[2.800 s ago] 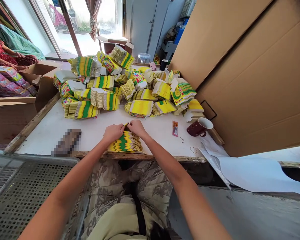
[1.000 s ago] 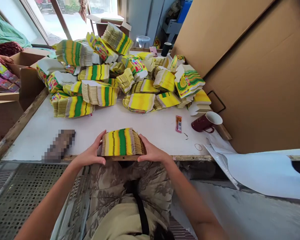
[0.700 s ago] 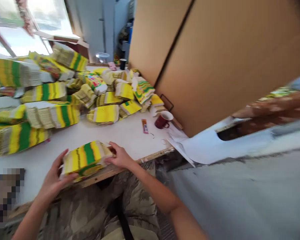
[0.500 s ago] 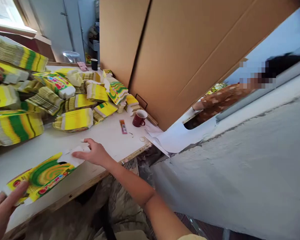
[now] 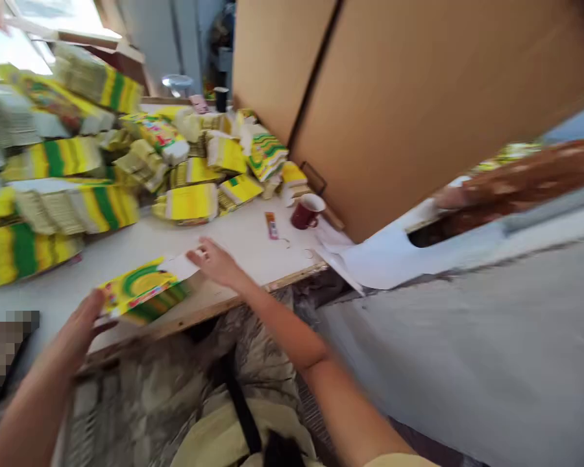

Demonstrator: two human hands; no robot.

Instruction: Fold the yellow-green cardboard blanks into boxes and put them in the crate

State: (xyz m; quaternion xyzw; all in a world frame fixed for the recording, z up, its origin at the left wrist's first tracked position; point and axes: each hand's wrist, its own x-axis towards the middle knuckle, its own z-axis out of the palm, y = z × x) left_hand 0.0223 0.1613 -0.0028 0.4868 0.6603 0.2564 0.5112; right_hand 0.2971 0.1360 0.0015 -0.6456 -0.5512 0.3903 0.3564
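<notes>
A yellow and green printed carton piece (image 5: 143, 283) is held between my two hands over the front edge of the white table (image 5: 243, 259). My left hand (image 5: 86, 318) grips its left end, thumb on the printed face. At its white right end, my right hand (image 5: 217, 263) pinches the flap. Below the printed face a striped green and brown side shows, blurred. Behind lie many bundles of similar folded cartons (image 5: 192, 202), heaped across the table.
A dark red mug (image 5: 307, 211) and a small orange packet (image 5: 271, 225) stand right of the heap. Large cardboard sheets (image 5: 418, 97) rise behind. A person's patterned sleeve (image 5: 540, 175) shows beyond the grey wall (image 5: 467, 363).
The view has shifted, so the table things appear further right. The carton piece is tilted up, its striped side now showing, and my left hand has closed on its left end.
</notes>
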